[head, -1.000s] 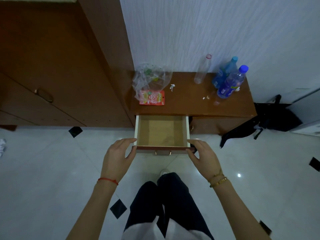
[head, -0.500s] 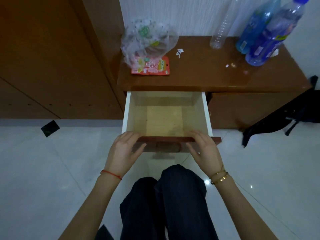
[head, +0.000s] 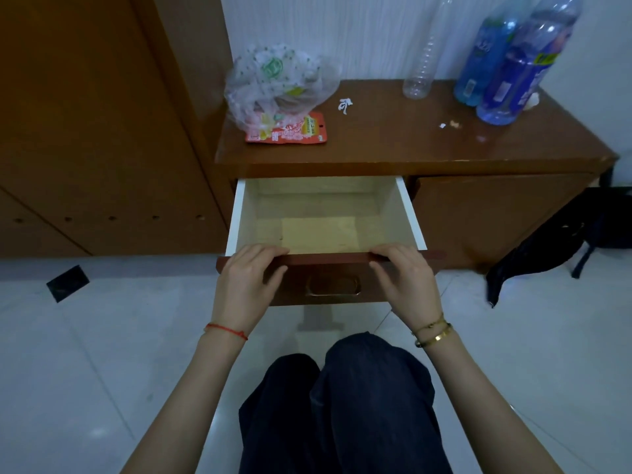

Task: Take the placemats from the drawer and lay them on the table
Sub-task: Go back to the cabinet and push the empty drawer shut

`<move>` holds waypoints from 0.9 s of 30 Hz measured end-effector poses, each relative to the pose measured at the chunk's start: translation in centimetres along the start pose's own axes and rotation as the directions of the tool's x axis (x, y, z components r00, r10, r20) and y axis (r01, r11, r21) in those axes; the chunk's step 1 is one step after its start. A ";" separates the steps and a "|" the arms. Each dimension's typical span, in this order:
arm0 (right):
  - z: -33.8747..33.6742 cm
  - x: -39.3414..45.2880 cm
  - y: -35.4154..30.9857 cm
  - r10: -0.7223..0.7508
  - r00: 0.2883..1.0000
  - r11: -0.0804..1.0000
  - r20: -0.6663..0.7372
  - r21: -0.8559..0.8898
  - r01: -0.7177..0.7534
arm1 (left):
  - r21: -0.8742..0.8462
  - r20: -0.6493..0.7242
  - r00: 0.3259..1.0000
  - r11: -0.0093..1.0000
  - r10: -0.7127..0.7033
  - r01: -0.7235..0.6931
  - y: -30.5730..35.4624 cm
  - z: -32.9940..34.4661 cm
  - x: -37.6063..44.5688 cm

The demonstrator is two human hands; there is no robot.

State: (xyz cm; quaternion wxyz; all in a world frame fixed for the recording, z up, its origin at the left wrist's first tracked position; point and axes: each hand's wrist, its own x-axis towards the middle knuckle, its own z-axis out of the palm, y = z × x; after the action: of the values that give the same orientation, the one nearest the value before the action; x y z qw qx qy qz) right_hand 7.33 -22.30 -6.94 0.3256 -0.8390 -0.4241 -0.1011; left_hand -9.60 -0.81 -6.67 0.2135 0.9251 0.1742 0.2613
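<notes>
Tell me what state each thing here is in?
drawer: pulled open, no placemats visible inside.
left hand: gripping the drawer front's top edge.
right hand: gripping that edge too.
plastic bag: crumpled, on the table.
clear bottle: upright, empty.
blue bottles: upright.

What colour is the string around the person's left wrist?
Red, a thin string bracelet, seen in the head view.

The scene is dimly lit, with a cool bluish cast. Soft glare is seen on the tiled floor (head: 102, 354) and on the counter (head: 393, 138) top. A shadow is cast inside the drawer (head: 321, 213) (deepest along its walls). Straight edges are bowed toward the frame borders. Focus is slightly soft throughout.
</notes>
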 end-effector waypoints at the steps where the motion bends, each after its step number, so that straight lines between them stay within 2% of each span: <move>1: 0.3 0.6 0.2 0.007 1.000 1.000 -0.004 -0.004 -0.007 | -0.009 -0.012 1.000 1.000 -0.005 0.005 -0.2 0.3 0.6; 10: 2.5 8.0 1.9 0.026 0.999 0.998 -0.032 -0.056 -0.028 | 0.012 -0.104 0.991 0.996 -0.088 0.090 -1.5 2.5 7.1; 14: 2.9 8.4 1.9 0.036 0.989 0.999 -0.142 -0.036 -0.041 | 0.039 -0.157 0.985 0.996 -0.069 0.076 -2.0 2.5 8.3; 17: 3.7 7.4 2.2 0.075 0.990 0.996 -0.121 -0.029 -0.079 | 0.055 -0.209 0.977 0.997 -0.040 0.053 -2.2 2.9 7.2; 23: 5.1 7.8 2.5 0.088 0.992 0.996 -0.091 0.011 -0.087 | -0.025 -0.156 0.979 0.991 -0.131 0.128 -3.2 4.7 6.5; 27: 5.5 8.8 2.9 0.085 0.994 0.996 -0.069 0.008 -0.084 | -0.030 -0.133 0.981 0.990 -0.140 0.137 -3.7 5.1 7.7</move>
State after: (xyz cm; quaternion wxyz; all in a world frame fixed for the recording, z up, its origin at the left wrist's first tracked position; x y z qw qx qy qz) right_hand 14.46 -14.41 -8.65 0.3463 -0.8513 -0.3770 -0.1150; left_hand -1.37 4.14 -9.22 0.2285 0.8886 0.2496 0.3097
